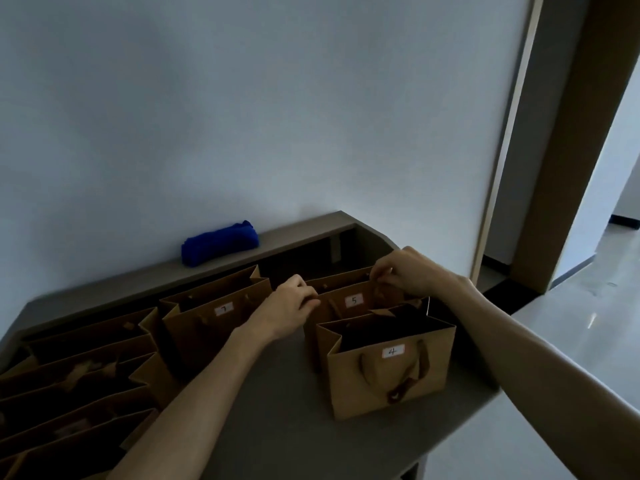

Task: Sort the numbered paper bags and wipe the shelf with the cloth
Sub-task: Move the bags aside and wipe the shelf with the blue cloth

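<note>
Bag 4 stands closest to the person, upright on the grey table, its mouth open and its handles hanging down the front. Right behind it, touching or nearly so, sits bag 5, and both hands are on that one: the left hand pinches the left end of its top rim, the right hand pinches the rim at the right end. Bag 7 stands just to the left, with more bags crowded in the near left corner. These bags look light and stiff but easy to crease, so the folded rim or the handles seem the safest hold. A blue cloth lies bunched on the raised shelf behind, well apart from both hands.
</note>
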A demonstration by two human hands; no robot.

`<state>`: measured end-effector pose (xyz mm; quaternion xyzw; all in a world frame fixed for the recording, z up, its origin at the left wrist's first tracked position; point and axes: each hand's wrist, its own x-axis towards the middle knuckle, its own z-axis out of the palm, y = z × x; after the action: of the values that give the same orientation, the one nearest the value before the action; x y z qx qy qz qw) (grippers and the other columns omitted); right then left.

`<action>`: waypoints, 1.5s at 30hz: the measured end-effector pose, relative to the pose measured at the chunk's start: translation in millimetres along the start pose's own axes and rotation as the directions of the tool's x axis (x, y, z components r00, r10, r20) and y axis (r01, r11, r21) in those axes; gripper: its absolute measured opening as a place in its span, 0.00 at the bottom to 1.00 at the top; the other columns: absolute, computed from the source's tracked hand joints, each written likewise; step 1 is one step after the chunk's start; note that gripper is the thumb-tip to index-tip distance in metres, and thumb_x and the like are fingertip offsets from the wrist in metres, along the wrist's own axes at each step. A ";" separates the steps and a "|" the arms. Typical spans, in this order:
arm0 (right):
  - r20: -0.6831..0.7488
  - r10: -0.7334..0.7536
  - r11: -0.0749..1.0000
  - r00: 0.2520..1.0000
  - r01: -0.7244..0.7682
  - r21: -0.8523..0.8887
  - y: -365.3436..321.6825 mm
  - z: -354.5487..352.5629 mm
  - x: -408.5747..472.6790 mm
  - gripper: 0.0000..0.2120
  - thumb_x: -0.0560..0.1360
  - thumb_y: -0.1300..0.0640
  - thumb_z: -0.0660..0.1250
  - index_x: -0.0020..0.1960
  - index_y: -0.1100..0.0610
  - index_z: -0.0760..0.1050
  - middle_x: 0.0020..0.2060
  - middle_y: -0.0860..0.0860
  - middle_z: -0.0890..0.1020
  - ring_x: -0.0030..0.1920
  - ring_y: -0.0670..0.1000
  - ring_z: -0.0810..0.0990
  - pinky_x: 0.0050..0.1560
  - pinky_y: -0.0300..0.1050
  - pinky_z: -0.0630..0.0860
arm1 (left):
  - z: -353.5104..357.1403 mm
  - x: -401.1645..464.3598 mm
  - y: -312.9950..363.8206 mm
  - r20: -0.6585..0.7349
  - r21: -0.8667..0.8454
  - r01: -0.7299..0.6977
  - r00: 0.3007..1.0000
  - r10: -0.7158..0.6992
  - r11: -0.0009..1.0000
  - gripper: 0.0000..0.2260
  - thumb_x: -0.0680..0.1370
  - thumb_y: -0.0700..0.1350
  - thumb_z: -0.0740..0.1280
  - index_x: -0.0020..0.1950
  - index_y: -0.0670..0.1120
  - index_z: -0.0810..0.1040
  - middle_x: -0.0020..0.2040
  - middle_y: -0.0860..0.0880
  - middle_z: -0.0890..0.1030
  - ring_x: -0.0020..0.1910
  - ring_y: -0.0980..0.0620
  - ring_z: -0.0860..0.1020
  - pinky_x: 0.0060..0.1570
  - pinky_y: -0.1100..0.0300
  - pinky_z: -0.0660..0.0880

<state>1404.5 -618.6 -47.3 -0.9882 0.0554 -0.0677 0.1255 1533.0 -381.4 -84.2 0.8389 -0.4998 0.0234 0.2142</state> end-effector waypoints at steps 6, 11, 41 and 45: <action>-0.086 0.011 1.000 0.996 -0.009 0.024 -0.3 5.5 9.5 0.09 0.78 0.57 0.66 0.56 0.52 0.82 0.60 0.48 0.78 0.62 0.48 0.73 0.58 0.39 0.68 | -9.6 -3.1 -6.6 -0.069 -0.048 0.023 0.997 -0.026 0.999 0.10 0.80 0.45 0.62 0.58 0.46 0.79 0.57 0.49 0.75 0.54 0.56 0.75 0.53 0.61 0.75; -0.025 -0.024 0.991 0.999 0.027 0.133 -15.0 11.4 11.1 0.05 0.79 0.52 0.66 0.54 0.46 0.79 0.49 0.41 0.77 0.54 0.45 0.77 0.50 0.33 0.72 | -39.8 -33.6 -24.0 -0.074 -0.009 0.041 0.996 -0.042 0.999 0.10 0.80 0.48 0.63 0.58 0.48 0.79 0.57 0.54 0.74 0.53 0.59 0.74 0.50 0.65 0.73; -0.010 -0.275 0.949 0.961 0.273 0.158 -93.3 35.3 23.9 0.09 0.80 0.54 0.64 0.59 0.50 0.79 0.40 0.34 0.75 0.42 0.29 0.76 0.41 0.28 0.70 | -61.5 -114.6 -6.7 -0.107 0.017 -0.019 0.994 0.021 1.000 0.08 0.79 0.48 0.64 0.57 0.53 0.79 0.62 0.56 0.72 0.57 0.61 0.73 0.57 0.63 0.75; -0.064 -0.173 0.972 0.983 0.181 0.153 -66.4 23.0 -3.0 0.09 0.79 0.52 0.65 0.57 0.51 0.81 0.42 0.38 0.79 0.42 0.35 0.79 0.41 0.27 0.72 | -34.3 -92.2 24.5 -0.012 -0.020 -0.117 0.993 0.116 0.993 0.10 0.78 0.53 0.64 0.59 0.56 0.76 0.64 0.58 0.67 0.58 0.63 0.70 0.57 0.65 0.71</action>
<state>1411.1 -548.8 -52.7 -0.9742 -0.0353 -0.1075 0.1954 1472.2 -301.9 -68.2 0.8059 -0.5470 0.0351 0.2235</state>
